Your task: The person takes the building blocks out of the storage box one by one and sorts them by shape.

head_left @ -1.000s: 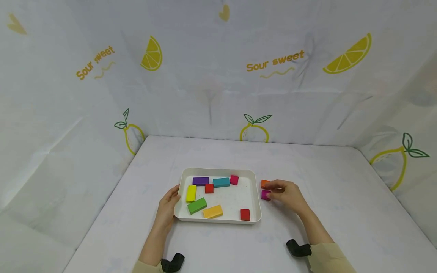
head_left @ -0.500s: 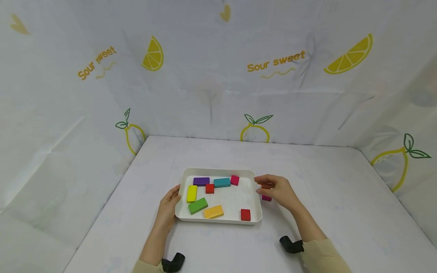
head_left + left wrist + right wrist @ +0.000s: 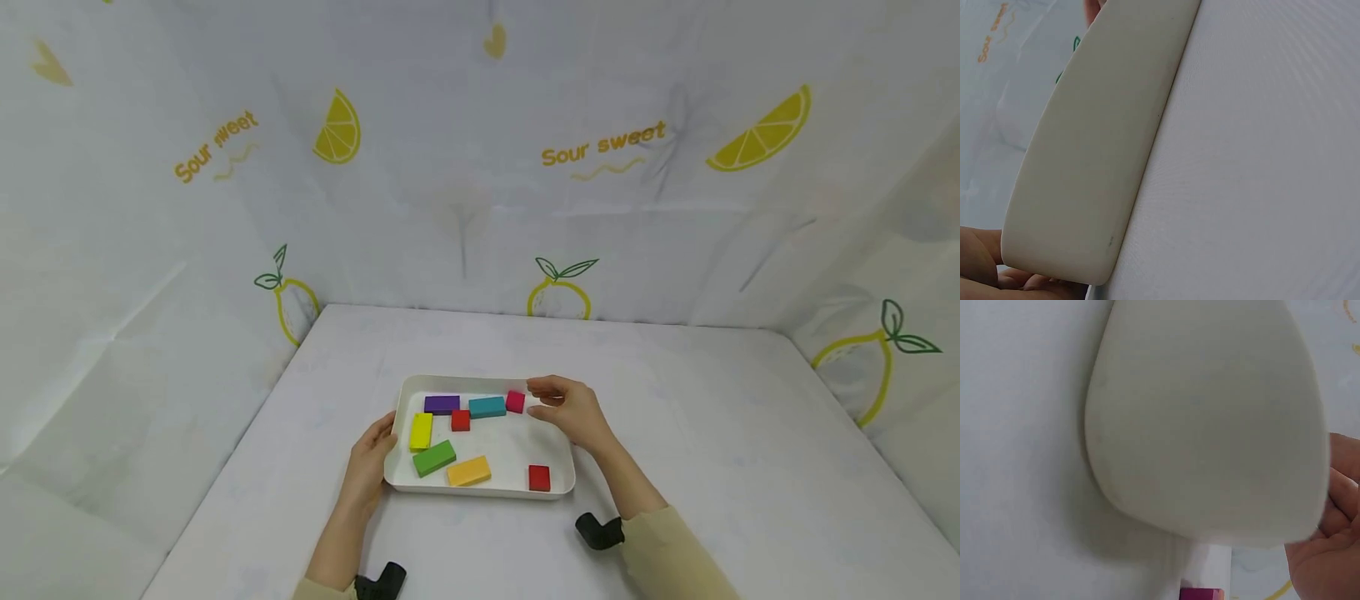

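A shallow white tray [image 3: 501, 464] lies on the table with several coloured blocks in it. My left hand [image 3: 369, 458] grips its left end, thumb at the rim; the left wrist view shows curled fingers [image 3: 1029, 278] at a tray corner. Over the tray's back right part is my right hand [image 3: 573, 410], thumb and fingers apart, with nothing visible between them. Just left of its fingertips lies a pink block [image 3: 515, 402]. In the right wrist view the tray wall [image 3: 1210, 425] hides the fingertips. A magenta block [image 3: 1200, 594] shows at that view's bottom edge, outside the tray.
Inside the tray are purple [image 3: 442, 405], teal [image 3: 487, 407], yellow [image 3: 421, 432], green [image 3: 434, 458] and orange-yellow [image 3: 468, 472] blocks. Two red blocks, one central [image 3: 461, 420] and one front right [image 3: 539, 477], lie there too. A lemon-print sheet [image 3: 450, 167] hangs behind the table.
My right hand has moved left from the orange and magenta blocks beside the tray to over its back right part. Hand and forearm now hide those blocks in the head view. The left hand stays put.
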The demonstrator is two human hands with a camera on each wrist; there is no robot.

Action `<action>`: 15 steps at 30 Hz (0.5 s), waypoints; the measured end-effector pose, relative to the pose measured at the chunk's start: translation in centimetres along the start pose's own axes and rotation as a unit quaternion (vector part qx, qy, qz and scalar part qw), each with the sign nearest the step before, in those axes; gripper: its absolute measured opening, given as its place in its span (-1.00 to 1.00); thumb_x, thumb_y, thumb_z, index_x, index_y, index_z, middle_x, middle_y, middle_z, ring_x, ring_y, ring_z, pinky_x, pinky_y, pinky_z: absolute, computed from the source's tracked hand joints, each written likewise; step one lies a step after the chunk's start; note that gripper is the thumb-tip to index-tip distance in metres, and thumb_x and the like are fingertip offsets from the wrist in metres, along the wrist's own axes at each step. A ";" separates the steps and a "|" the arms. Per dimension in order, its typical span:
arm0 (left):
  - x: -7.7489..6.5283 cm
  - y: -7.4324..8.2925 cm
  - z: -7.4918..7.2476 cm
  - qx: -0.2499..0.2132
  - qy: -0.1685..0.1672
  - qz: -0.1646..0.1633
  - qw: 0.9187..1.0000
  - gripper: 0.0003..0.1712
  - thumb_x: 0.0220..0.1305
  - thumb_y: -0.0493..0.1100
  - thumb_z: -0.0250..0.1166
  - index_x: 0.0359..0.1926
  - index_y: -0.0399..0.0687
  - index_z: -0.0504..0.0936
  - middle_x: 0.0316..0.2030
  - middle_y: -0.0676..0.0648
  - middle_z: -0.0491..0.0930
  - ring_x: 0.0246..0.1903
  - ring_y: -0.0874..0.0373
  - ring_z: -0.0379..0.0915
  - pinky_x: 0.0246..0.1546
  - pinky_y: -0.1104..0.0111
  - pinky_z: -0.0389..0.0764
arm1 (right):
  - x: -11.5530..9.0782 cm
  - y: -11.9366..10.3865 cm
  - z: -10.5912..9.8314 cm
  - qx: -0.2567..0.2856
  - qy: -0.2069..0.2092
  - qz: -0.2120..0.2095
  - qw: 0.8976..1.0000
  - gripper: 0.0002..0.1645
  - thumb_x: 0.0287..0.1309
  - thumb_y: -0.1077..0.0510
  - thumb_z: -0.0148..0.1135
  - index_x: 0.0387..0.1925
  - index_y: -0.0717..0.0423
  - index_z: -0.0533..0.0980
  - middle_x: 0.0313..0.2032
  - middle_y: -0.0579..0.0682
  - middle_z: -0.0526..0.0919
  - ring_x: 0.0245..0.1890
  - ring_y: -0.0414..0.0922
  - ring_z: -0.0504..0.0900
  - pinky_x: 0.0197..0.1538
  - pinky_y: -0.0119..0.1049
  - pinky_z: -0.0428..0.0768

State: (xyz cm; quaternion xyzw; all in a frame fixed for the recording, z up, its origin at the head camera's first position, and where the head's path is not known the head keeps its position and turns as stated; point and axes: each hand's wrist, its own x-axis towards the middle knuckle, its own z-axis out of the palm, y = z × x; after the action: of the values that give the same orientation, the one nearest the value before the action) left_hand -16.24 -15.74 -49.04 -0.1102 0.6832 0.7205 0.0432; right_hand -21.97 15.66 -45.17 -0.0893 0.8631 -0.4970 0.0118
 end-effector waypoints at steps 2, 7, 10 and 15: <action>0.0 -0.1 0.0 0.000 0.001 0.000 1.000 -0.43 0.51 -0.28 -0.13 0.49 -0.21 0.16 0.50 -0.32 0.13 0.51 -0.19 0.04 0.51 -0.02 0.21 | 0.4 0.0 0.6 0.004 0.006 0.003 1.000 -0.48 0.10 0.25 0.39 0.14 0.14 0.57 0.07 0.15 0.70 0.09 0.09 0.67 0.21 -0.09 0.65; 0.1 -0.3 0.1 0.003 0.004 -0.002 1.000 -0.43 0.51 -0.29 -0.12 0.49 -0.21 0.16 0.50 -0.32 0.12 0.52 -0.20 0.03 0.51 -0.02 0.20 | 1.1 0.1 1.8 0.010 0.022 0.017 1.000 -0.46 0.11 0.26 0.39 0.17 0.16 0.55 0.08 0.16 0.69 0.11 0.08 0.66 0.24 -0.07 0.62; 0.2 -0.3 0.1 0.004 0.005 -0.001 1.000 -0.43 0.51 -0.28 -0.12 0.48 -0.21 0.17 0.49 -0.32 0.13 0.51 -0.19 0.05 0.50 -0.01 0.21 | 1.4 0.0 2.3 0.003 0.033 0.028 0.999 -0.45 0.10 0.26 0.40 0.17 0.16 0.55 0.09 0.15 0.68 0.12 0.08 0.65 0.23 -0.08 0.62; 0.2 -0.2 0.0 0.004 0.007 0.002 1.000 -0.44 0.51 -0.27 -0.11 0.48 -0.19 0.19 0.49 -0.32 0.15 0.50 -0.19 0.08 0.49 -0.02 0.23 | 1.8 -0.4 3.1 0.006 0.052 0.049 0.997 -0.45 0.10 0.27 0.39 0.18 0.13 0.54 0.11 0.14 0.67 0.14 0.08 0.63 0.22 -0.07 0.62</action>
State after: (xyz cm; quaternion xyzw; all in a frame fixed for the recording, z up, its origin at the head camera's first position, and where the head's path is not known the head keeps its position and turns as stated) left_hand -16.40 -15.71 -49.24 -0.1141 0.6870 0.7167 0.0374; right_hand -23.32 12.47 -46.28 -0.0211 0.8628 -0.5051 -0.0080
